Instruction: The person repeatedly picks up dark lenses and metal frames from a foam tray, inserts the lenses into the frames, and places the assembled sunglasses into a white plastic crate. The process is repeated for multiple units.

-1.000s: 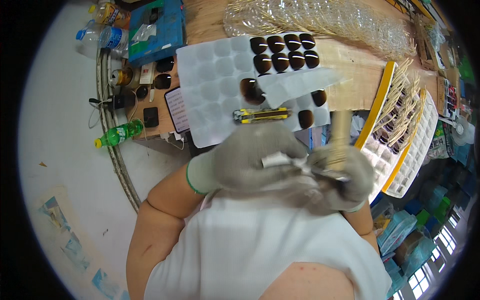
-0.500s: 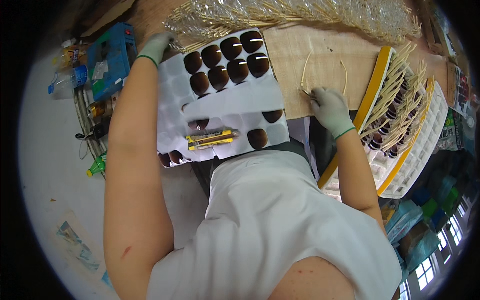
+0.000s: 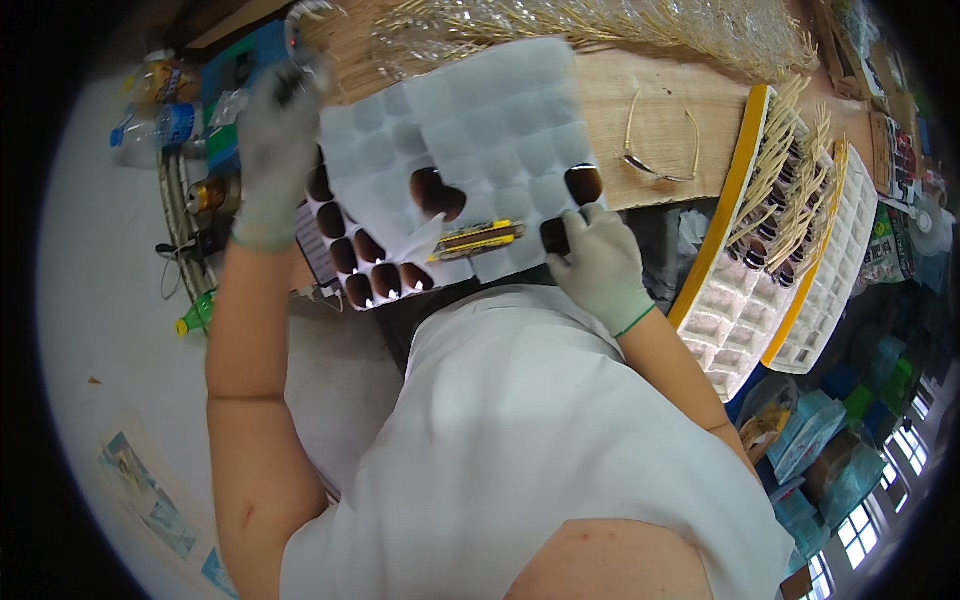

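My left hand, in a pale glove with a green cuff, is smeared by motion over the far left of the table. Something dark and metallic shows at its fingers, too blurred to name. A pale padded sheet with shallow pockets lies in front of me. Brown sunglass lenses sit on it, several along the left side. My gloved right hand rests at the sheet's right edge, its thumb and forefinger apart beside one dark lens. A yellow-and-black tool lies on the sheet. Gold-armed sunglasses lie beyond my right hand.
Thin-armed frames in clear wrap are piled along the far edge. On the right, a yellow-edged white tray holds sunglasses with tan arms; a second tray lies beside it. Bottles and a blue case are at the left.
My right hand has let go of the sunglasses and come back to the sheet's edge. My left hand has lifted from the sheet's far corner. The sheet has shifted, and most upper lenses are now covered.
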A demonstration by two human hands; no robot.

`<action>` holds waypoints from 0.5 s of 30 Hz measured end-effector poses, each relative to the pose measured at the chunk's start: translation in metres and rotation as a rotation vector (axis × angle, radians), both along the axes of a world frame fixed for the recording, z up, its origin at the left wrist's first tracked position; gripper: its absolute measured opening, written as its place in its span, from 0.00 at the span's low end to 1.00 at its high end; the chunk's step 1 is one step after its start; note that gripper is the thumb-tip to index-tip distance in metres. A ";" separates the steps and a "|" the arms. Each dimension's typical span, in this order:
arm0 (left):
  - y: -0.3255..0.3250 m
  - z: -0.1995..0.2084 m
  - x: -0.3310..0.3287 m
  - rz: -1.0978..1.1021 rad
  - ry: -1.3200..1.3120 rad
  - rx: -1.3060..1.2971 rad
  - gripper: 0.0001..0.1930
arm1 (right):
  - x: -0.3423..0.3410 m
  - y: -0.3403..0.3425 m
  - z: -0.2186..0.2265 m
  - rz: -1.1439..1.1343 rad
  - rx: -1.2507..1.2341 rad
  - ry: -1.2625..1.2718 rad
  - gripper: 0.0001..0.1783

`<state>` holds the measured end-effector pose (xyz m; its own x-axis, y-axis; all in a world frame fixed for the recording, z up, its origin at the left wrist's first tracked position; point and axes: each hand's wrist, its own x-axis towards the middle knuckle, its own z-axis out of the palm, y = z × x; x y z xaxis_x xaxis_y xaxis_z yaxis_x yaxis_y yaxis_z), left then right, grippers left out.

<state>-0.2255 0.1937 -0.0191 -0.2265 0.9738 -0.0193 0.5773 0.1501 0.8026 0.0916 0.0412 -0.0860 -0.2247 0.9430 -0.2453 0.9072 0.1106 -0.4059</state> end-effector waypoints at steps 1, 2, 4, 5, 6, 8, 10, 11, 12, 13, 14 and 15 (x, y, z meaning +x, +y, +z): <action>-0.037 0.001 -0.006 -0.070 -0.013 0.040 0.17 | -0.005 -0.002 -0.002 -0.021 0.028 -0.021 0.18; -0.073 0.000 -0.014 -0.138 -0.029 0.082 0.16 | -0.009 -0.003 -0.007 -0.041 0.060 -0.046 0.18; -0.136 0.021 -0.016 -0.257 -0.269 0.013 0.14 | -0.010 -0.001 -0.007 -0.060 0.059 0.009 0.17; -0.161 0.025 -0.020 -0.288 -0.356 -0.006 0.13 | -0.013 -0.001 -0.003 -0.093 0.017 0.023 0.17; -0.179 0.026 -0.022 -0.321 -0.443 -0.026 0.12 | -0.016 0.000 0.002 -0.127 -0.026 0.035 0.17; -0.202 0.027 -0.025 -0.405 -0.523 0.012 0.11 | -0.017 -0.001 0.014 -0.072 -0.157 0.229 0.13; -0.217 0.026 -0.022 -0.455 -0.602 0.010 0.10 | -0.034 -0.006 0.054 -0.019 -0.158 0.366 0.11; -0.221 0.024 -0.020 -0.452 -0.640 -0.005 0.10 | -0.049 -0.011 0.076 -0.100 -0.266 0.475 0.12; -0.222 0.023 -0.019 -0.461 -0.681 -0.022 0.10 | -0.054 -0.023 0.081 -0.093 -0.264 0.764 0.14; -0.223 0.022 -0.021 -0.535 -0.625 -0.026 0.11 | -0.067 -0.036 0.090 -0.169 -0.349 1.067 0.14; -0.224 0.024 -0.023 -0.608 -0.568 -0.031 0.11 | -0.083 -0.046 0.099 -0.250 -0.436 1.370 0.15; -0.224 0.038 -0.024 -0.664 -0.593 -0.246 0.10 | -0.096 -0.052 0.102 -0.238 -0.392 1.376 0.16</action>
<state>-0.2498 -0.0300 0.0184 0.4904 0.8534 -0.1767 0.1107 0.1401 0.9839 -0.0041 -0.0113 0.0156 -0.3409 0.9152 -0.2147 -0.2383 -0.3051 -0.9220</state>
